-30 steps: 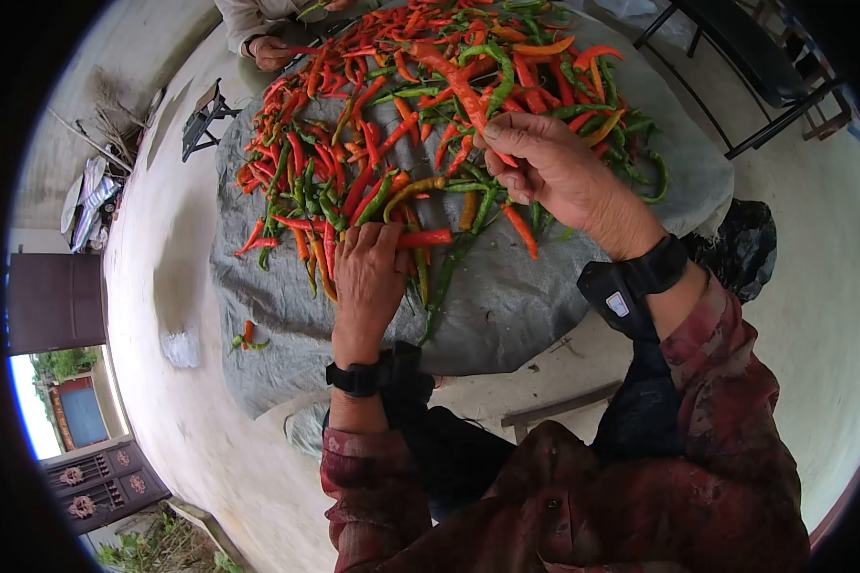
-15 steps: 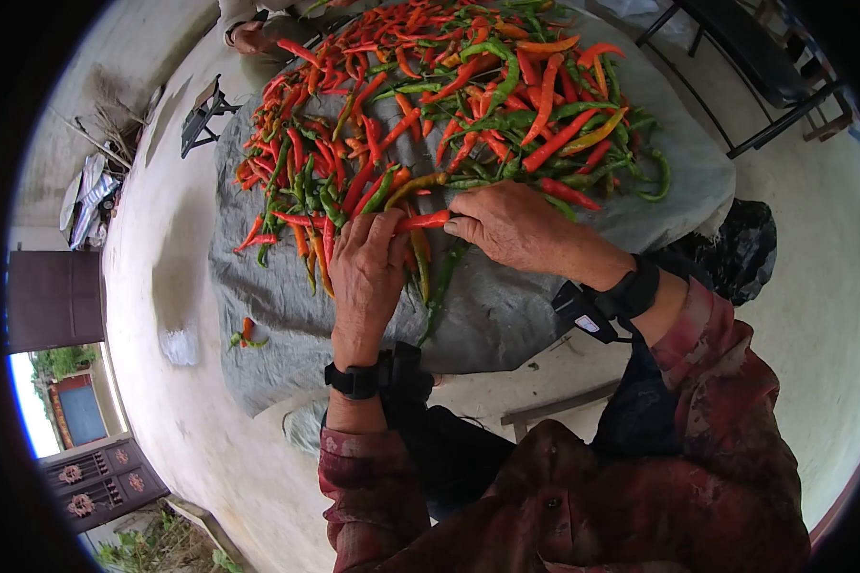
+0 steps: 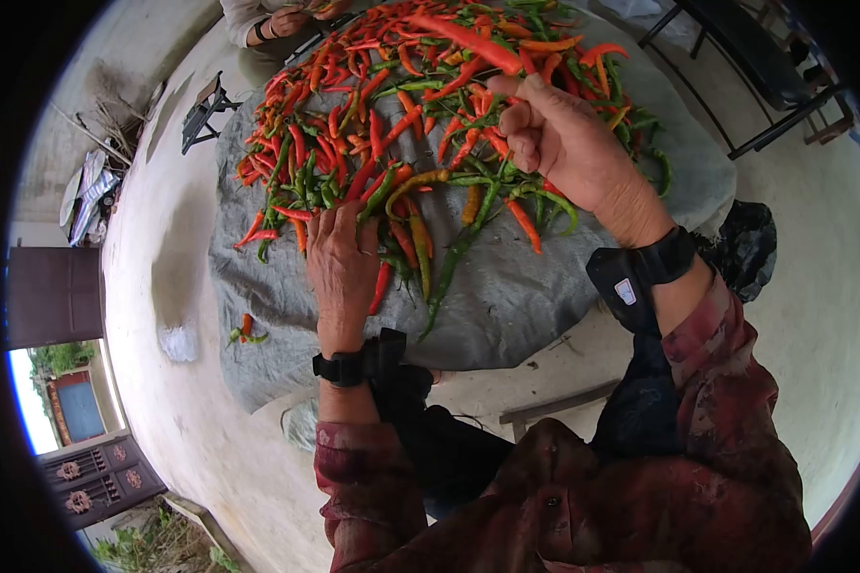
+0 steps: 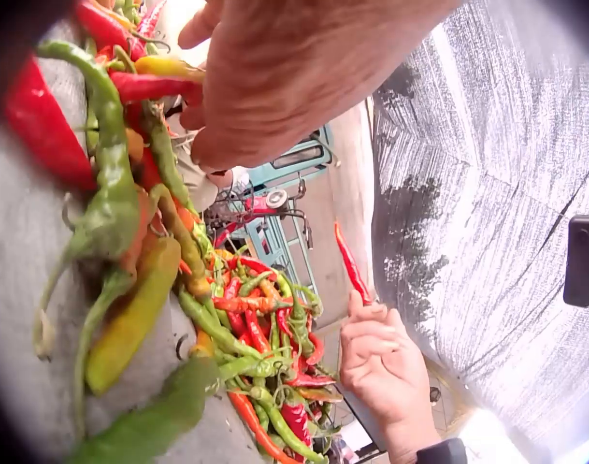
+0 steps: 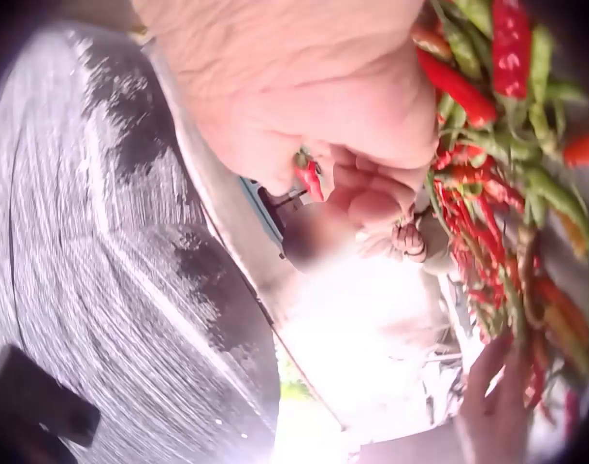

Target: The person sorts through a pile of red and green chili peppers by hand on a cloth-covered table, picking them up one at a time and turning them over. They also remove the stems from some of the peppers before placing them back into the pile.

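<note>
My right hand [image 3: 573, 143], raised over the right part of the pile, pinches a long red chili pepper [image 3: 463, 40] by one end between thumb and forefinger. The same pepper [image 4: 350, 263] points upward from the right hand in the left wrist view. My left hand [image 3: 342, 263] is low at the near edge of the pile, fingertips among the chili peppers. A red chili pepper [image 4: 151, 88] runs up to its fingers in the left wrist view; I cannot tell whether they grip it. Beside them lie a green chili pepper [image 4: 111, 184] and a yellow-green one [image 4: 135, 314].
Red, orange and green chili peppers cover much of the grey cloth [image 3: 506, 320]. A small group of pepper pieces [image 3: 247, 330] lies at the left. Across the pile another person's hands [image 3: 287, 21] show. A black stool [image 3: 750, 53] and a black bag [image 3: 745, 250] stand right.
My right hand first set a red pepper down on the right, then took the one at my left hand and lifted it up and away. The left hand has shifted slightly left.
</note>
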{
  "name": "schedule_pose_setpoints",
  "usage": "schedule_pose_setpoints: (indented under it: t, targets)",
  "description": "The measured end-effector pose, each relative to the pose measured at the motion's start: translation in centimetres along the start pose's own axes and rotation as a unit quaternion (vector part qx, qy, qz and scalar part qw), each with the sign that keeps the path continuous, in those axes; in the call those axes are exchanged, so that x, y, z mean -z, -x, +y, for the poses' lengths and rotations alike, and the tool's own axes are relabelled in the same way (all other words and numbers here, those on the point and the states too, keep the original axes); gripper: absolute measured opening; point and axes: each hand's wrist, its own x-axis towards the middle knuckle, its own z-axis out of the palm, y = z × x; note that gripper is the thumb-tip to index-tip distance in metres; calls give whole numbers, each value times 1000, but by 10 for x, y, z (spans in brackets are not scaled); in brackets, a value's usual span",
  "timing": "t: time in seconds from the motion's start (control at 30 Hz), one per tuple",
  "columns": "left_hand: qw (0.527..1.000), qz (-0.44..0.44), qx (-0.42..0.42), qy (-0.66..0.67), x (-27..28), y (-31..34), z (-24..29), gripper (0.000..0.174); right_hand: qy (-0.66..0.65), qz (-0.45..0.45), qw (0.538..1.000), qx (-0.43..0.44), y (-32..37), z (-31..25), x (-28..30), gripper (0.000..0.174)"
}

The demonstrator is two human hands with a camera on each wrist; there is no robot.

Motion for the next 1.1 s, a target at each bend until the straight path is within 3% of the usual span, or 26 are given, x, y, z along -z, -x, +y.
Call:
schedule_pose_setpoints:
  t: [0.07, 0.13, 0.27, 0.3, 0.37, 0.4, 0.47, 0.53, 0.67, 0.77, 0.83, 0.87, 0.93, 1.03, 1.1]
  targets:
    - [999, -2, -30, -17, -8, -1, 6, 30, -242, 69, 967, -28, -5, 1, 1, 48]
    - [994, -20, -57, -94, -14, -2, 12, 34, -229, 32, 971, -59, -4, 5, -1, 45]
    - [994, -51, -4, -94, -18, -8, 14, 36, -85, -42, 993, -63, 5, 9, -16, 36]
    - [995, -67, -1, -71, -19, -9, 12, 36, 12, -69, 995, -73, 8, 7, -19, 34]
    - [995, -83, 2, -47, -22, -9, 11, 36, 201, -98, 973, -65, 11, 9, -26, 32]
    - [994, -101, -6, -37, -22, -10, 12, 39, 201, -97, 973, -66, 11, 14, -26, 32]
    - [992, -119, -13, -26, -21, -9, 14, 41, 333, -162, 928, -33, 10, 24, -27, 33]
    - [998, -63, -10, -7, -17, -7, 21, 37, 343, -165, 924, -27, 11, 29, -33, 30]
    - [995, -90, -1, 30, -14, -2, 13, 38, 413, -183, 892, 5, 9, 35, -40, 24]
    - [997, -26, 19, 64, -5, -2, 19, 43, 421, -187, 888, 2, 8, 37, -45, 23]
    - [975, 11, 89, 203, 3, 2, 24, 42, 422, -187, 887, -1, 7, 41, -48, 24]
    - [975, 11, 91, 203, 5, 4, 23, 42, 403, -174, 898, 17, 7, 47, -49, 25]
    - [861, -11, 160, 483, 9, 8, 22, 36, 384, -164, 908, 34, 7, 52, -53, 27]
    - [819, -30, 161, 549, 7, 11, 28, 32, 348, -143, 924, 66, 8, 55, -63, 28]
    - [809, -29, 174, 561, 9, 10, 32, 33, 366, -145, 919, 31, 7, 52, -66, 28]
